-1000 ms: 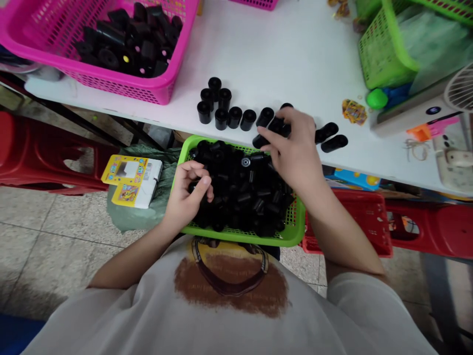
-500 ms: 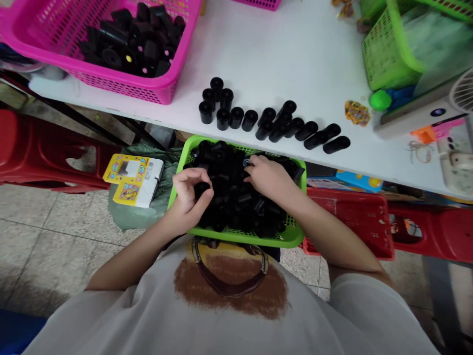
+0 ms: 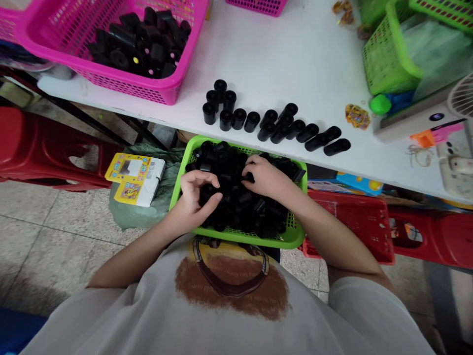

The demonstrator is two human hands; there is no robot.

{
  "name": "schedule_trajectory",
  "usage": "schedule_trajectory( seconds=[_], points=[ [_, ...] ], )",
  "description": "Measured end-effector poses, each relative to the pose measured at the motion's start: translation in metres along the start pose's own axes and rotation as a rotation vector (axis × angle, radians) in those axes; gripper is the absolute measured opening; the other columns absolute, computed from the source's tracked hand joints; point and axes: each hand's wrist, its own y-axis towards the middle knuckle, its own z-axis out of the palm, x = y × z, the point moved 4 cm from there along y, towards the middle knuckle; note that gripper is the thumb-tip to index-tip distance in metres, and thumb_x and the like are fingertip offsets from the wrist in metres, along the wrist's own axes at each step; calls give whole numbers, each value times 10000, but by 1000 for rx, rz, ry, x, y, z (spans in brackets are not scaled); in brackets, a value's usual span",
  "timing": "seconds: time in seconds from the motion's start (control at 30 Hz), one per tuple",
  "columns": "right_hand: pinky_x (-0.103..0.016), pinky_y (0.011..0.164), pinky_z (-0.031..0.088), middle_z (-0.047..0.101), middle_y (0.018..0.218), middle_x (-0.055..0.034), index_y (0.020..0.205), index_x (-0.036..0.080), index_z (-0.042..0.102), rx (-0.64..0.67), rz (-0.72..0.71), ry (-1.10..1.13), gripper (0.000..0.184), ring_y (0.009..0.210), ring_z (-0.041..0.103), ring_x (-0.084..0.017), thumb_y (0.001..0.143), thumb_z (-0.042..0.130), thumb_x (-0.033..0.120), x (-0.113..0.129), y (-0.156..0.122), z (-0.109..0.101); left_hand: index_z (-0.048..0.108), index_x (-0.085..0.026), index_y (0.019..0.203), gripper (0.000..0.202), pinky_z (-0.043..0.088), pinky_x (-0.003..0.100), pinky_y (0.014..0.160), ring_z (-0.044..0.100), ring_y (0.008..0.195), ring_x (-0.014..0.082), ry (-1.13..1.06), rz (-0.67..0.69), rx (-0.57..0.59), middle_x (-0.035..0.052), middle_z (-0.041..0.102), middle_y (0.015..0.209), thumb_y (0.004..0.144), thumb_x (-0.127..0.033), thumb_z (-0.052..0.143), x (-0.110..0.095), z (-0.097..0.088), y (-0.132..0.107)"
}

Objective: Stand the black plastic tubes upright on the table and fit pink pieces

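A green basket [image 3: 240,240] full of black plastic cylinders [image 3: 244,198] sits against my front, below the table edge. Over its left side, my left hand [image 3: 194,197] is curved in a C, thumb and forefinger apart; nothing held stands out against the dark pieces behind. My right hand [image 3: 264,176] is in the middle of the basket, its fingers closed on a small black piece [image 3: 249,177]. Just beyond the basket, several black cylinders [image 3: 252,122] stand upright or lean along the table's front edge.
A pink basket [image 3: 162,93] with more black pieces stands at the table's [image 3: 295,54] left. At right are a green basket [image 3: 391,64], a white fan device [image 3: 417,116] and yellow wrappers [image 3: 357,117]. Yellow-and-white cardboard [image 3: 136,178] lies left, a red crate [image 3: 351,224] right.
My left hand has moved slightly right, and its thumb and forefinger have spread. My right hand has shifted a little down, and a black piece now shows at its fingertips.
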Motion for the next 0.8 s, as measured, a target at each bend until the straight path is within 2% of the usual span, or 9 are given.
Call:
schedule_trajectory(
  seconds=[0.13,0.23,0.3,0.4,0.5,0.6,0.67,0.73,0.8],
  points=[
    [-443,981,587,762,1113,-165,1052,142,778,42,-40,70,120,1089,739,-313,950,717,158,-5,-5,-1,346,-301,1288,483,558,351,937,651,961,136,-35,3,47,16,618,1072,984,-146,688,-4,-1,4],
    [-411,899,594,795,1026,-121,1042,167,759,-36,7,239,101,962,758,-271,957,707,184,-12,-13,-7,347,-292,1290,484,555,343,941,671,993,138,-43,3,73,22,631,1076,981,-122,678,-5,1,5],
    [-365,802,594,796,978,-74,1030,187,753,-149,66,476,100,799,739,-206,954,721,244,-17,-21,-13,343,-292,1288,495,557,324,922,684,996,135,-63,-6,84,23,645,1081,977,-119,686,-5,4,5],
    [-319,677,574,767,882,-25,1127,201,763,-276,139,920,263,649,672,-143,973,726,410,-17,-36,-15,320,-299,1283,520,567,287,862,707,930,122,-160,-108,95,24,681,1087,978,-168,720,-1,12,4],
    [-310,647,583,747,883,-19,1237,229,764,-238,91,1214,380,647,672,-131,1002,690,518,5,-52,-11,339,-289,1273,505,573,275,863,726,935,126,-236,-210,79,33,707,1091,977,-229,744,1,19,5],
    [-316,717,625,732,1151,-59,1237,260,764,-165,-32,1160,317,717,707,-114,1027,670,478,30,-63,-11,392,-273,1274,478,577,281,886,736,973,143,-254,-224,48,30,718,1058,971,-253,761,0,20,8],
    [-319,769,645,693,1264,-70,1318,285,721,-123,-106,1063,328,797,726,-119,1026,672,428,40,-67,-13,414,-270,1280,474,585,295,901,738,965,148,-258,-205,62,20,717,1023,969,-258,771,-2,19,10],
    [-322,788,654,686,1265,-70,1382,303,675,-96,-168,1012,374,879,733,-140,1016,678,381,45,-69,-16,431,-272,1280,495,594,306,910,737,969,152,-259,-162,73,14,709,1012,951,-260,800,-4,17,12],
    [-323,794,655,701,1228,-68,1311,291,694,-154,-189,989,326,920,727,-154,991,704,350,45,-70,-20,442,-276,1273,543,607,294,879,734,1016,164,-249,-125,32,33,699,1080,911,-259,846,-6,14,13]
  ],
)
